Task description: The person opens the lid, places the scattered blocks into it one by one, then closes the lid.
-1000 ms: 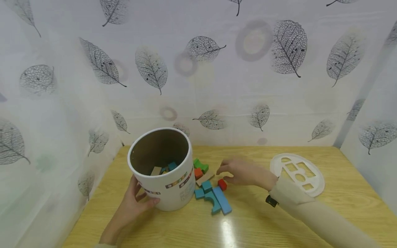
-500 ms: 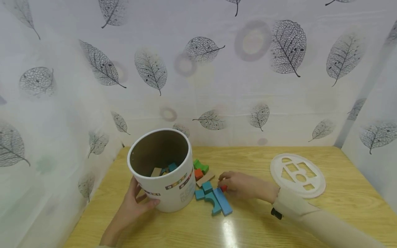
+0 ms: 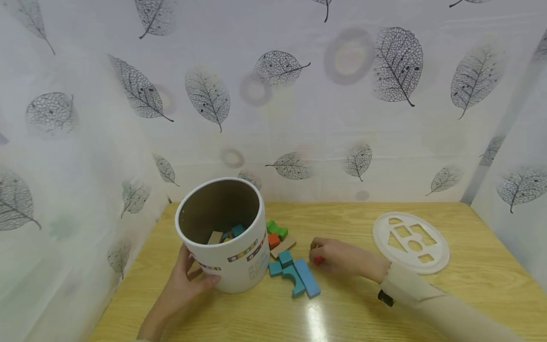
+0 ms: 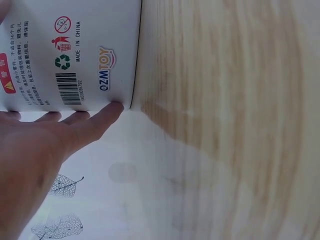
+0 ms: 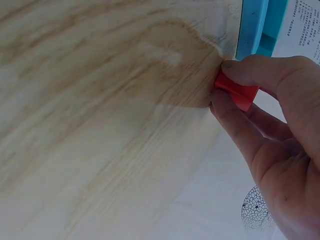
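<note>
A white cylindrical tub [image 3: 239, 266], printed with labels, stands at the left of the table with several wooden blocks [image 3: 238, 230] inside. My left hand [image 3: 183, 284] grips its near left side, thumb in front and fingers round the wall; the left wrist view shows the fingertips against the tub [image 4: 112, 50]. Between thumb and fingers, my right hand [image 3: 344, 259] pinches a small red block [image 5: 237, 90], low over the wood. In the head view the fingers partly cover the red block [image 3: 318, 260]. Just left of it lies a long blue block [image 3: 306, 278].
Beside the tub lie a teal arch block [image 3: 294, 279], teal cubes [image 3: 285, 258], a plain wooden block [image 3: 284, 246], an orange-red block [image 3: 273, 240] and a green curved block [image 3: 278, 229]. A white round lid [image 3: 436, 259] with shaped holes lies at the right. A leaf-patterned curtain [image 3: 299, 118] surrounds the table.
My right hand has come down onto the red block, taken it between thumb and fingers, and drawn it slightly right, away from the long blue block. The left hand stays on the tub.
</note>
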